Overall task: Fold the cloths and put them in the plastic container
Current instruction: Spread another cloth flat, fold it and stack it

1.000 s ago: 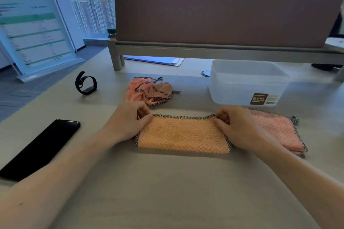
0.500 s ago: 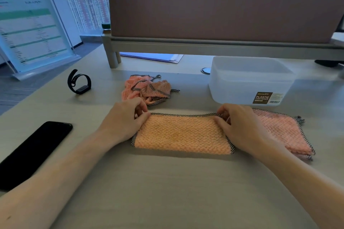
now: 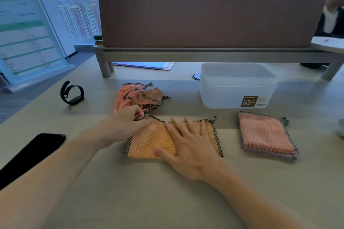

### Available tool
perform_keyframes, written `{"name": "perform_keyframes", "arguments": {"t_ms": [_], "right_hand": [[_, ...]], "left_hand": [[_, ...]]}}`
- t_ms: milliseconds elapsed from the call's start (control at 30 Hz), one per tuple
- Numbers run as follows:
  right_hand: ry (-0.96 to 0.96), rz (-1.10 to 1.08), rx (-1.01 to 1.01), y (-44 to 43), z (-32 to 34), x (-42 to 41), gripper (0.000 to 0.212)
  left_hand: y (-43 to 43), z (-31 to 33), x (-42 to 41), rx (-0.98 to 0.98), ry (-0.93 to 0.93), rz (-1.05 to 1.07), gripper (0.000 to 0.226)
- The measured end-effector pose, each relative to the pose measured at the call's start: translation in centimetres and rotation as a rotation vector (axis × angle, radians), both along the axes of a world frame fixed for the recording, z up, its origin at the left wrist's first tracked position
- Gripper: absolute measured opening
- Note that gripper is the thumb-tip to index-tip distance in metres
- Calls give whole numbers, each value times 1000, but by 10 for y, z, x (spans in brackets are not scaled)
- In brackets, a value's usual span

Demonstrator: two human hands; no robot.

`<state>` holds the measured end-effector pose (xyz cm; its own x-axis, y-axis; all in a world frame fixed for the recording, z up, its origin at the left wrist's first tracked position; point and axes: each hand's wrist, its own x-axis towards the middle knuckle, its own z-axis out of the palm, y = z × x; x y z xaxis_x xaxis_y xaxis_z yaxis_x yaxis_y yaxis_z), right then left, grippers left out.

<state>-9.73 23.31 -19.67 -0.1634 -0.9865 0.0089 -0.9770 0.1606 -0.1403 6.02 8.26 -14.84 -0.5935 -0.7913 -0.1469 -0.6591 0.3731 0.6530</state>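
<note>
Pressing flat on the orange cloth (image 3: 147, 145), your right hand (image 3: 188, 147) lies with fingers (image 3: 191, 126) straight and spread, gripping nothing, while your left hand (image 3: 126, 122) pinches the cloth's far left corner. The cloth sits on the counter (image 3: 130, 191) directly under both hands, slightly longer left to right. The plastic container (image 3: 223, 98) stands beyond it to the right, nearer your right hand, with a folded stack (image 3: 266, 135) just in front of it.

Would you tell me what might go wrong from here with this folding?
The right hand presses flat on the orange cloth, so the fold may spring open once released. The left hand pinches its far corner close to the crumpled cloths and might drag them. The folded pink cloth could be forgotten outside the plastic container.
</note>
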Motion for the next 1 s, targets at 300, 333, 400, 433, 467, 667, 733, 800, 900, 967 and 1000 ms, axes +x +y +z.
{"name": "perform_keyframes", "arguments": {"t_ms": [300, 333, 400, 433, 467, 667, 733, 800, 900, 967, 1000], "right_hand": [[-287, 5, -89, 2, 11, -4, 93], [-447, -26, -170, 5, 16, -8, 90], [-757, -146, -406, 13, 27, -20, 72], [-863, -217, -532, 17, 32, -28, 58], [-949, -287, -630, 22, 38, -38, 45], [-1323, -500, -400, 46, 52, -70, 32], [-1310, -490, -291, 48, 44, -70, 39], [-1221, -481, -252, 49, 37, -71, 45], [-1030, -431, -245, 49, 35, -72, 54], [-874, -380, -254, 49, 33, -72, 61], [-797, -366, -264, 49, 32, -73, 65]], "left_hand": [[10, 33, -28, 139, 276, 136, 16], [12, 38, -37, 143, 294, 118, 16], [21, 46, -57, 141, 313, 85, 16], [26, 48, -68, 129, 300, 65, 17], [30, 47, -80, 119, 272, 41, 16], [60, 23, -135, 193, 182, -78, 16], [67, 16, -144, 201, 148, -109, 13], [71, 11, -146, 206, 121, -116, 15], [72, 8, -145, 228, 101, -131, 24], [69, 9, -140, 182, 143, -126, 31], [66, 9, -134, 84, 174, -106, 30]]}}
